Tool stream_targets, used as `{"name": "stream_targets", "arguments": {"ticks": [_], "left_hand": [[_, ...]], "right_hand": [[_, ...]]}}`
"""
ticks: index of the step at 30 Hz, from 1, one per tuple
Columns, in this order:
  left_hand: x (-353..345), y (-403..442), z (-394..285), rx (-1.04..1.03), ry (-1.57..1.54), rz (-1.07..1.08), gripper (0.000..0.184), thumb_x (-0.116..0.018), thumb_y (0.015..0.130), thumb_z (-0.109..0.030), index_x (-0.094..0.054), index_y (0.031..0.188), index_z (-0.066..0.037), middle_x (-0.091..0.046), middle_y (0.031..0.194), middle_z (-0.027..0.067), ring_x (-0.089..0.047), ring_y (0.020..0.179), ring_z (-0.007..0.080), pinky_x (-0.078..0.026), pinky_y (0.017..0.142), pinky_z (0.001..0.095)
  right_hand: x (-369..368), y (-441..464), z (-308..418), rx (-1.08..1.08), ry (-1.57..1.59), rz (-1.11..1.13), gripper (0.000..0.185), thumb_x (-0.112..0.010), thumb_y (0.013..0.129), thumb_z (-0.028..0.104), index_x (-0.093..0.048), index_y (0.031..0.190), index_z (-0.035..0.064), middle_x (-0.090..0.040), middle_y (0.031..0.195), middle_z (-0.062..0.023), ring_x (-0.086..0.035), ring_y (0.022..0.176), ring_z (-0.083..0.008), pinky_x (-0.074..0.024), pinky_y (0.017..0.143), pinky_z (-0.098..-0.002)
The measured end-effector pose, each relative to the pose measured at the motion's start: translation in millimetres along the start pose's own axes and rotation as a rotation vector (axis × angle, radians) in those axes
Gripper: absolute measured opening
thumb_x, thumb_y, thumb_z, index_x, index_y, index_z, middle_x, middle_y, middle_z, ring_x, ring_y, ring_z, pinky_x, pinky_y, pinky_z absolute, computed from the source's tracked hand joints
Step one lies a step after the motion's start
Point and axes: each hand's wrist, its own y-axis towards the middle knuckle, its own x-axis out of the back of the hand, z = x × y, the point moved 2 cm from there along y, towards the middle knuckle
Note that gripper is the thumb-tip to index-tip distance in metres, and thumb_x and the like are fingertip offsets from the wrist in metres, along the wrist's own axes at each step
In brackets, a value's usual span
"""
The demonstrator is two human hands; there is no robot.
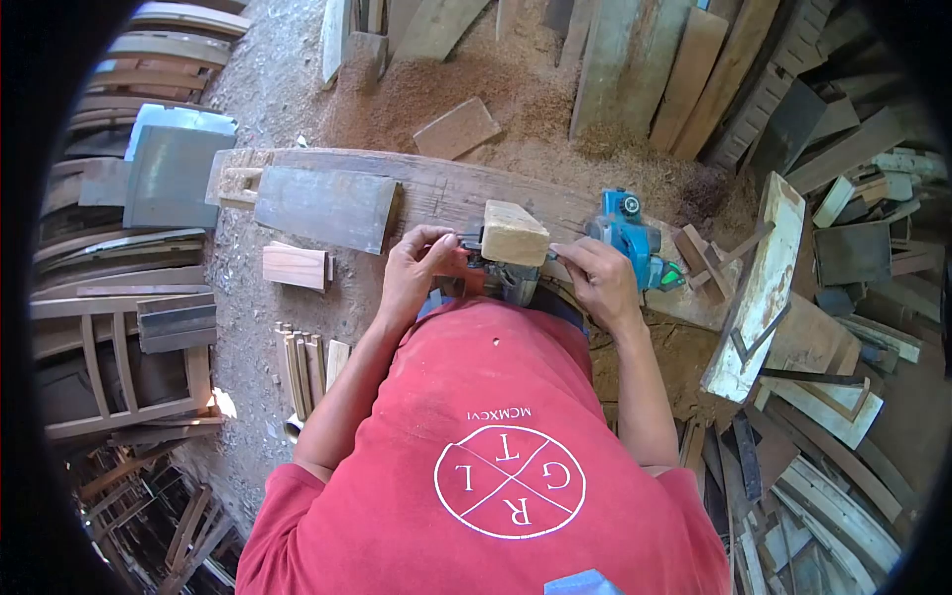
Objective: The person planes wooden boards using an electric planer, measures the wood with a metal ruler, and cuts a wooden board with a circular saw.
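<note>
While the wooden block (514, 234) sits right between the two hands, just ahead of the red shirt (506, 407), all the action is here, on the dark tool body (520, 285) showing beneath it! Left hand (417, 260) now: thumb and forefinger look pinched on a thin dark piece (470, 239) at the block's left side. Over to the right hand (601, 270), fingers curled, tips up at the block's other side; whether they grip anything, I cannot tell.

It reads as a fiddly adjusting step, both sides worked at once, and the next move would call for light fingertips and a block that doesn't slip. Just beyond runs the long plank (446, 188), with a grey board (325, 209) lying at left and a teal power tool (632, 241) at right. Further out, sawdust (506, 81) everywhere!
</note>
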Motion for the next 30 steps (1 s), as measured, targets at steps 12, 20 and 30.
{"name": "stream_targets", "arguments": {"ticks": [12, 20, 30], "left_hand": [[-31.0, -27.8, 26.2, 0.134, -0.101, 0.096, 0.036, -0.058, 0.112, -0.029, -0.067, 0.130, 0.001, -0.074, 0.117, 0.0073, -0.069, 0.103, 0.0121, -0.054, 0.090, 0.0289], [-48.5, -28.8, 15.3, 0.128, -0.242, -0.088, 0.033, -0.072, 0.103, -0.025, -0.064, 0.124, 0.000, -0.071, 0.111, 0.0082, -0.068, 0.100, 0.0142, -0.053, 0.086, 0.0307], [-51.9, -27.8, 8.1, -0.067, 0.024, -0.242, 0.044, -0.085, 0.091, -0.015, -0.063, 0.125, 0.003, -0.074, 0.109, 0.0097, -0.069, 0.101, 0.0154, -0.054, 0.094, 0.0308]], "right_hand": [[-2.8, 11.3, -0.4, 0.035, -0.039, -0.016, 0.019, -0.075, 0.088, 0.007, -0.078, 0.106, 0.0086, -0.073, 0.090, -0.0097, -0.072, 0.086, -0.0316, -0.0570, 0.074, -0.0423], [-1.9, 14.5, -3.5, 0.006, -0.024, 0.025, 0.017, -0.074, 0.091, 0.008, -0.078, 0.107, 0.0083, -0.073, 0.091, -0.0108, -0.072, 0.084, -0.0326, -0.0562, 0.072, -0.0424], [-2.2, 14.7, -9.4, 0.071, -0.021, 0.063, 0.017, -0.075, 0.093, 0.010, -0.077, 0.110, 0.0075, -0.072, 0.092, -0.0127, -0.071, 0.083, -0.0343, -0.0555, 0.072, -0.0436]]}}
